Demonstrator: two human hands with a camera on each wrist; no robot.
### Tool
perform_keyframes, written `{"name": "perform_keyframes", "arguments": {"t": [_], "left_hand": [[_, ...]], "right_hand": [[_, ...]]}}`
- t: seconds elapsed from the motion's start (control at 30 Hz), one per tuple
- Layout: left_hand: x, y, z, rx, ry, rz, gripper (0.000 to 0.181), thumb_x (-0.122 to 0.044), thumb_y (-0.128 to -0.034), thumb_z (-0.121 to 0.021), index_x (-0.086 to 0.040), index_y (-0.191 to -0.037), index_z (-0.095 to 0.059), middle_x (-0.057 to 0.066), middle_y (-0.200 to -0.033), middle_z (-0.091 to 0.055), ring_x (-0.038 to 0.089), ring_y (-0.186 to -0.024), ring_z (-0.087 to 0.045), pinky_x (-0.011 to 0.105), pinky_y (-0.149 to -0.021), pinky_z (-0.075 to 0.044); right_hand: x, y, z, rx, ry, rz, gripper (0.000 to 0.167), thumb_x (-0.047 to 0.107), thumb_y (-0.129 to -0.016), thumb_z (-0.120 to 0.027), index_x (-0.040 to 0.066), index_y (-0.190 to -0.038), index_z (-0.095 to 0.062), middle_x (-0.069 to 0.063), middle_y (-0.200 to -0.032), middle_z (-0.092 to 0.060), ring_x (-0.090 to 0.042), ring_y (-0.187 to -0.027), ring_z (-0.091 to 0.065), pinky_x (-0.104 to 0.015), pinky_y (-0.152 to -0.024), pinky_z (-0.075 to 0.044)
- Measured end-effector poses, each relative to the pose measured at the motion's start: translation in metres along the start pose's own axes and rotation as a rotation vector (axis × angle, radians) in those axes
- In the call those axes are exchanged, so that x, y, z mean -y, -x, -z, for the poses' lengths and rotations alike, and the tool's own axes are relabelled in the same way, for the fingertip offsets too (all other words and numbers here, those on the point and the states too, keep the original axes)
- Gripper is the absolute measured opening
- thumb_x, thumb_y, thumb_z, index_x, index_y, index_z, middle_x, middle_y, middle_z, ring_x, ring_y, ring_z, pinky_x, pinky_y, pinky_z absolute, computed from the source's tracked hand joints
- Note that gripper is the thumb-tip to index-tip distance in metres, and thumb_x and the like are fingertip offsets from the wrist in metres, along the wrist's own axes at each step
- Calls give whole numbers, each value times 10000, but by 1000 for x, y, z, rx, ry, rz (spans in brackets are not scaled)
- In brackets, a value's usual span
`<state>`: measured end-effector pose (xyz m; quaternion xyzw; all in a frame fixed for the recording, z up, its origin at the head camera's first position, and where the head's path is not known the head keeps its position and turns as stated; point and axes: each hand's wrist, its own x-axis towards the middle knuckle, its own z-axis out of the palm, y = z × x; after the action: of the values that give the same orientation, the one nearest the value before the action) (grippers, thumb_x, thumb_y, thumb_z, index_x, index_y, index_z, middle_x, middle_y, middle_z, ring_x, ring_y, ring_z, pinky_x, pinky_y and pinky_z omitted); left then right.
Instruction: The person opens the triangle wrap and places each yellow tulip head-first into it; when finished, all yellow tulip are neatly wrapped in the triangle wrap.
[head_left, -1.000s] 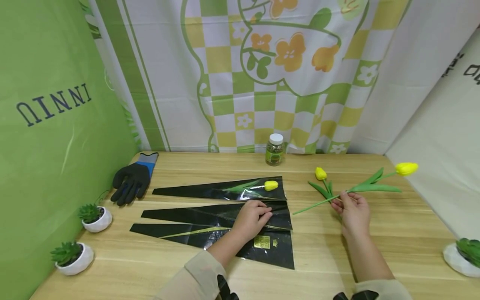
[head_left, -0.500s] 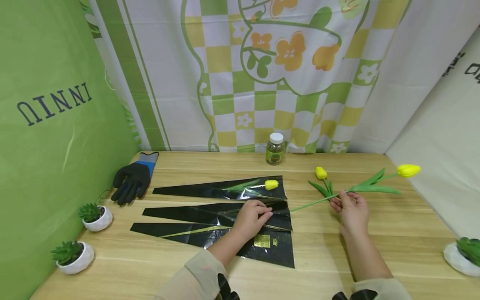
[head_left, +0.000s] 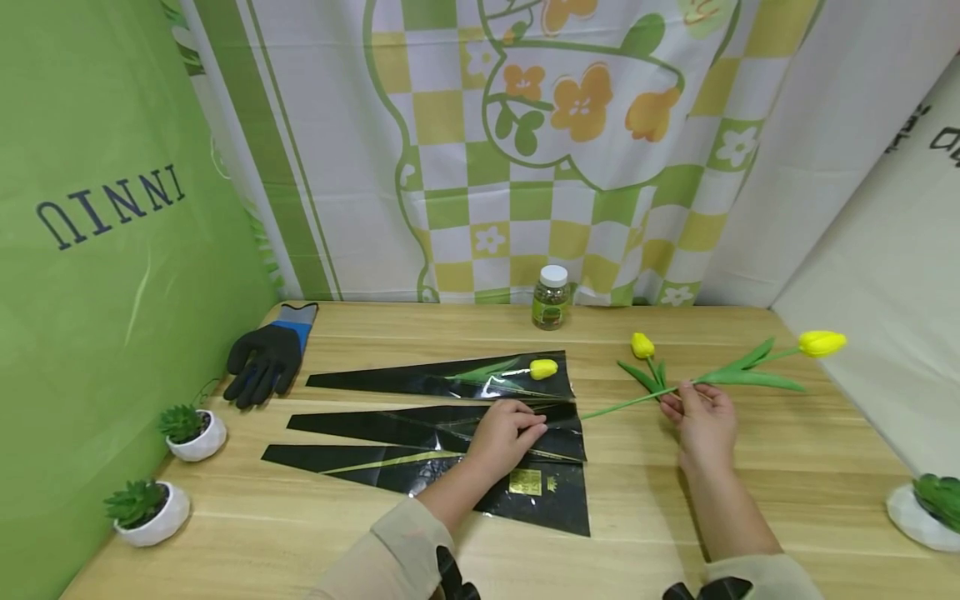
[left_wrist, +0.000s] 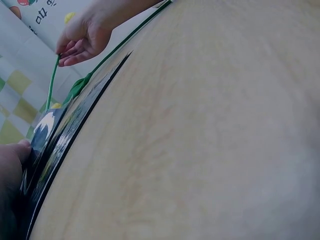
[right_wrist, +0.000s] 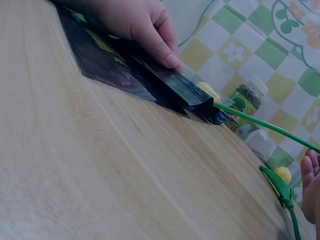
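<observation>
My left hand (head_left: 504,440) pinches the upper film of the middle black flower sleeve (head_left: 566,437) near its wide right end; the right wrist view shows the thumb (right_wrist: 169,59) at that edge. Between the fingers of my right hand (head_left: 707,427) is the green stem of a yellow artificial tulip (head_left: 822,342), its bloom pointing right. The stem's (right_wrist: 270,126) lower end runs into the sleeve's mouth, its tip hidden. Behind lies another sleeve (head_left: 390,382) with a tulip (head_left: 543,369) inside. A third black sleeve (head_left: 555,510) lies nearest me, partly under my left forearm.
Another yellow tulip (head_left: 642,345) lies on the table just beyond my right hand. A capped jar (head_left: 551,298) stands at the back edge. On the left are a black-and-blue glove (head_left: 266,358) and two potted succulents (head_left: 197,435); another potted plant (head_left: 926,512) sits far right.
The held tulip's stem end has gone from in front of the sleeve's mouth to inside it, while its bloom shifted slightly right and down. My left hand has stayed in place.
</observation>
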<state>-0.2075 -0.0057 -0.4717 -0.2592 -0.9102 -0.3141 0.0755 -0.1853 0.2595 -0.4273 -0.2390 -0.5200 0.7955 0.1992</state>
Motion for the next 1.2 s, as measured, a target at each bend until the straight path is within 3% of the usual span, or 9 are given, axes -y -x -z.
{"name": "perform_keyframes", "arguments": {"t": [0.37, 0.57, 0.73, 1.0, 1.2], "left_hand": [[0, 0, -1, -16, 21, -4, 221, -263, -946, -657, -159, -1108, -764, 19, -1052, -699, 186, -1021, -611, 318, -916, -507], [0, -1, -2, -55, 39, 8, 215, -255, -942, -665, -150, -1098, -768, 18, -1021, -697, 184, -983, -610, 310, -861, -522], [0, 0, -2, -91, 33, -17, 211, -249, -932, -677, -138, -1084, -772, 29, -1014, -705, 196, -986, -617, 322, -880, -518], [-1, 0, -3, -117, 19, -47, 197, -237, -923, -685, -133, -1061, -778, 30, -999, -706, 206, -975, -624, 329, -881, -514], [-1, 0, -3, -126, 16, -49, 197, -246, -923, -686, -138, -1058, -779, 25, -992, -708, 203, -977, -624, 329, -888, -512]], "right_hand": [[-7, 5, -7, 39, 54, 0, 140, 116, -984, -561, 106, -1033, -431, 41, -812, -618, -32, -642, -648, -150, -639, -566], [-19, 19, -17, 100, 130, -53, 114, 104, -997, -533, 98, -1039, -426, 85, -777, -626, -13, -688, -658, -155, -698, -570], [-30, 33, -24, 166, 183, -64, 119, 107, -1002, -524, 78, -1050, -420, 95, -799, -617, -7, -728, -663, -176, -748, -577], [-44, 45, -33, 262, 163, -97, 121, 44, -998, -512, 50, -1022, -394, 117, -753, -613, 4, -732, -662, -169, -750, -573], [-49, 51, -41, 291, 174, -110, 116, 14, -982, -512, -14, -1050, -421, 82, -788, -615, -12, -754, -674, -178, -767, -575]]}}
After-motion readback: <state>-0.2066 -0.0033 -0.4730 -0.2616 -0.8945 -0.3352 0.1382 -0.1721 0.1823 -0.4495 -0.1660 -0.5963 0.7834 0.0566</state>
